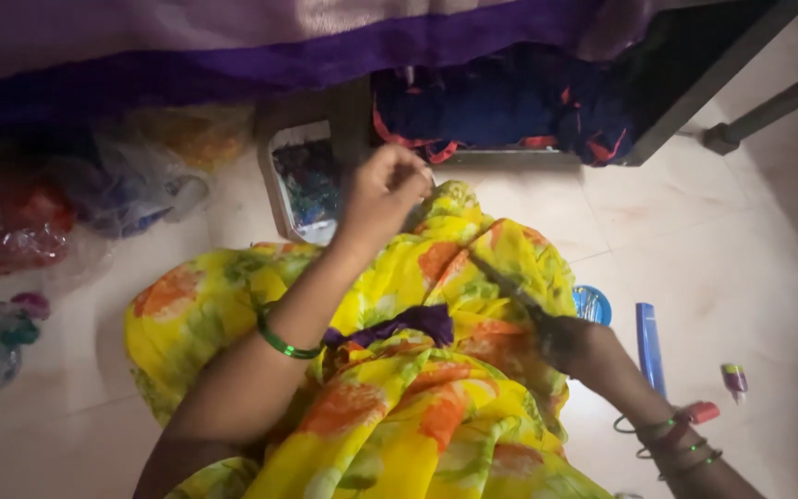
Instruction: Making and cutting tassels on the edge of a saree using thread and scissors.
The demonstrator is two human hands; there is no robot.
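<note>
A pale tiled floor point(741, 240) carries a blue comb point(649, 346), a small bottle point(734, 380), a round blue container point(592, 303), clear plastic bags point(94, 199) at the left, and a tray of beads point(305, 183).

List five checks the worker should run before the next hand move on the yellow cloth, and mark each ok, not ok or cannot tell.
1. Left hand raised above the yellow cloth, fingers pinched: ok.
2. What it pinches: cannot tell.
3. Right hand resting on the cloth: ok.
4. Purple strip lying on the cloth between the arms: ok.
5. Blue comb on the floor apart from the cloth: ok.
</note>
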